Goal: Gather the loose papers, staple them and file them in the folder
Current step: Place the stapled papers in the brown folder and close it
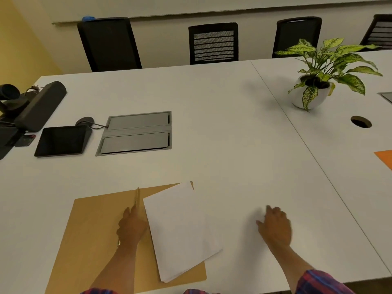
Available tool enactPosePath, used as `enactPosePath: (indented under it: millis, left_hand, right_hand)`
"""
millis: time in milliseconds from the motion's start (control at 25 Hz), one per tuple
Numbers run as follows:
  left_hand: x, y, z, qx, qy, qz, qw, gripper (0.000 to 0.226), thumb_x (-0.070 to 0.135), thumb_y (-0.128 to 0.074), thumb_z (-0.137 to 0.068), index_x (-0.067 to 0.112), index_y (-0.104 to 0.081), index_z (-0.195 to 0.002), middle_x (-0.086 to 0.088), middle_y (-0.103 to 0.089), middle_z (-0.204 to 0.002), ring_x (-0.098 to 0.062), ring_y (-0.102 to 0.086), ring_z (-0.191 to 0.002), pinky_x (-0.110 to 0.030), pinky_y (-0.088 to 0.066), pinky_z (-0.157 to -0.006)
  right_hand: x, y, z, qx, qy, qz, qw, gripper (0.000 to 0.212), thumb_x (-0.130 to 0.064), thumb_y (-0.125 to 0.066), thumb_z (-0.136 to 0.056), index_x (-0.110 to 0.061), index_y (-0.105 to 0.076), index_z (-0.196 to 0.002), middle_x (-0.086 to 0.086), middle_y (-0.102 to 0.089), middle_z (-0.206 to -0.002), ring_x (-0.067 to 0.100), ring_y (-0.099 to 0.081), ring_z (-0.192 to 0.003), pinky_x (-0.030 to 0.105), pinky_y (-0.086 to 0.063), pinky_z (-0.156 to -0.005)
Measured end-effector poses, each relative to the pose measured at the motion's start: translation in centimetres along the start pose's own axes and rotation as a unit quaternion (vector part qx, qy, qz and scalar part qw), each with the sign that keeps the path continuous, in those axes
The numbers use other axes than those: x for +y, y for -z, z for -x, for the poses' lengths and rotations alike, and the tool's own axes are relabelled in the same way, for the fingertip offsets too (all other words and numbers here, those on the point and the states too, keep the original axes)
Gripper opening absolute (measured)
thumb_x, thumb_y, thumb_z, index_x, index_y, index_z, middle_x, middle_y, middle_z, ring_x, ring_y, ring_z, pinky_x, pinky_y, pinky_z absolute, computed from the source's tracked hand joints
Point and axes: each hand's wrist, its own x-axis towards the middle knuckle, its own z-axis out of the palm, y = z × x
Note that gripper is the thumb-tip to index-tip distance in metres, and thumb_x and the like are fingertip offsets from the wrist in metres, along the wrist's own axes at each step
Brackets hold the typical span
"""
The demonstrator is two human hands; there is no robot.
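A brown folder (93,234) lies open flat on the white table near the front edge. A stack of white papers (180,228) rests tilted on the folder's right half, its right corner hanging past the folder's edge. My left hand (131,227) presses on the folder's centre fold, just left of the papers, with one finger stretched along the crease. My right hand (275,227) hovers over the bare table to the right of the papers, fingers spread and holding nothing. No stapler is in view.
A potted plant (311,90) stands at the back right. A cable hatch (135,133), a tablet (61,141) and a black speaker bar (40,105) sit on the left. An orange sheet (385,158) shows at the right edge. Chairs (213,43) line the far side.
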Motion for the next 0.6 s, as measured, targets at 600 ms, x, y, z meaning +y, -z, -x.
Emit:
enactPosePath:
  millis: [600]
  left_hand:
    - [-4.3,-3.0,3.1,-0.030,0.015,0.127,0.991,0.011,0.011,-0.058,-0.087,0.012,-0.057,-0.098,-0.013,-0.067,-0.097,-0.022,-0.059,-0.075,-0.026,-0.041,-0.056]
  right_hand:
    - [-14.1,-3.4,6.4,-0.239,0.120,-0.187,0.945,0.065,-0.037,-0.066,-0.091,-0.011,-0.033,-0.141,0.011,-0.051,-0.137,0.029,-0.055,-0.123,0.037,-0.048,-0.099]
